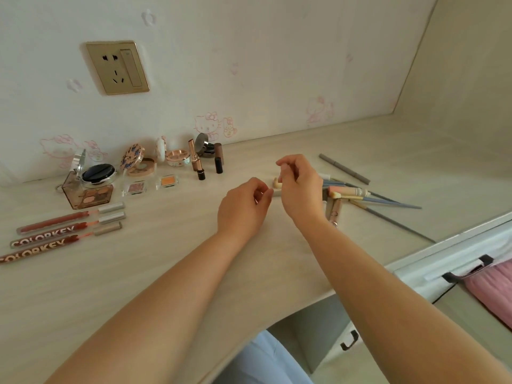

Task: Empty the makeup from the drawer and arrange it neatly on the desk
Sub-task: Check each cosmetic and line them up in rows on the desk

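My left hand (243, 206) hovers over the middle of the desk (166, 273), its curled fingertips pinching the end of a small pale grey stick (277, 193). My right hand (300, 189) is just to the right of it, fingers curled, thumb meeting forefinger; what it holds is hidden. A cream brush tip (277, 184) shows between the hands. Behind the right hand lies a loose heap of brushes and pencils (360, 194). On the left, three lip glosses (69, 225), palettes (91, 195), compacts (138, 162) and lipsticks (198, 162) stand in rows by the wall.
A grey pencil (345, 169) lies apart at the back right. A white drawer front with a black handle (468, 268) juts out at the right, pink cloth (493, 289) beside it. A wall socket (117, 67) sits above the makeup.
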